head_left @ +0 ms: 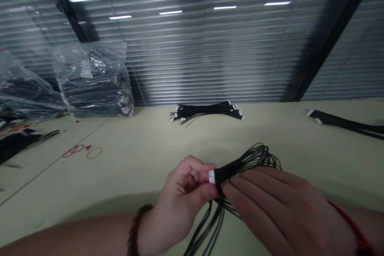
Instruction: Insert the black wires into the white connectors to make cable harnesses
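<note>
A bundle of black wires (232,170) with a white connector (211,176) at one end is held in front of me. My left hand (183,198) pinches the connector end between thumb and fingers. Over the wires lies my right hand (279,204), its fingers straight and pressed together, the tips close to the connector. Its thumb is hidden behind the bundle. At the upper right the wires bend in a loop and pass behind that hand; loose strands hang below, between my two hands.
Against the blinds lies a pile of black cables with white connectors (207,110). More black cables (348,123) are at right and far left (18,142). Clear plastic bags of cables (96,84) stand at back left. Red rubber bands (73,151) and a yellow one (94,153) lie on the table (135,148).
</note>
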`<state>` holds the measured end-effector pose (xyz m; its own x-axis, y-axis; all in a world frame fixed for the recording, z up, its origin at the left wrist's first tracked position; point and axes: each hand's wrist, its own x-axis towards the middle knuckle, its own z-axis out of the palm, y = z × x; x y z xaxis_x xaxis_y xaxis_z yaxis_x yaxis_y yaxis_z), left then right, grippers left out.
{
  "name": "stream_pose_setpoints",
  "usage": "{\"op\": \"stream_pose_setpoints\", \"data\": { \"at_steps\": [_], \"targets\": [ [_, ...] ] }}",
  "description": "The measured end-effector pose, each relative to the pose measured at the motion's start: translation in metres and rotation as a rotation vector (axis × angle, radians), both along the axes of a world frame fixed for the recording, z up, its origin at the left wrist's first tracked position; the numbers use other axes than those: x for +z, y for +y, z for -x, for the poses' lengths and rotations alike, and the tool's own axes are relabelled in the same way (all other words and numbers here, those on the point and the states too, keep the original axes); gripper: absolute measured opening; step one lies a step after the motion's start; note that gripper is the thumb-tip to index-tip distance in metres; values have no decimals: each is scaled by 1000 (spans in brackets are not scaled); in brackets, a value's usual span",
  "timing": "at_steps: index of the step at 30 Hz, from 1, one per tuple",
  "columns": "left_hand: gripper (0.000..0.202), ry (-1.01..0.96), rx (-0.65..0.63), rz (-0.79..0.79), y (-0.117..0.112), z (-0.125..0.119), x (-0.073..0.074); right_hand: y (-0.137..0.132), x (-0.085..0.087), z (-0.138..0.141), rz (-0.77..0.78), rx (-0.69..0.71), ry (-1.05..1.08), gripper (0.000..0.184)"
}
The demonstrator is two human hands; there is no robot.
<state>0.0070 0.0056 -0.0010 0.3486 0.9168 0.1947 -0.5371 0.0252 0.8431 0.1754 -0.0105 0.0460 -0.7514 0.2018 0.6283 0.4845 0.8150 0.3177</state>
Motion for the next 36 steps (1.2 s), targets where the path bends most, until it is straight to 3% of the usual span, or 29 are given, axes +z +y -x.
{"op": "stream_pose_setpoints", "data": {
  "at_steps": [3, 6, 9, 15, 18, 25, 27, 32, 36],
  "targets": [
    [16, 66, 63, 5, 6, 1, -3, 4, -3, -1, 12, -52, -29, 35],
    [20, 122, 157, 50, 13, 3, -4, 6, -3, -3, -28, -205, -3, 17],
    [21, 143, 254, 80, 19, 5, -1, 1, -3, -3, 2, -261, 33, 3],
    [30, 119, 278, 88, 22, 9, 5, -3, -20, 1, 443, -377, -173, 35],
    [30, 109, 296, 78, 23, 11, 5, 7, -23, 1, 563, -355, -159, 38],
    [29, 124, 355, 85, 29, 15, 3, 3, -23, -3, 289, -472, -187, 31],
    [31, 119, 361, 94, 30, 16, 3, -2, -30, -1, 361, -484, -169, 27],
    [33, 108, 364, 103, 30, 15, 4, 14, -38, 5, 895, -330, 111, 27],
    [31, 126, 373, 119, 31, 14, 2, 43, -12, -6, 1184, 35, 176, 17]
  ]
}}
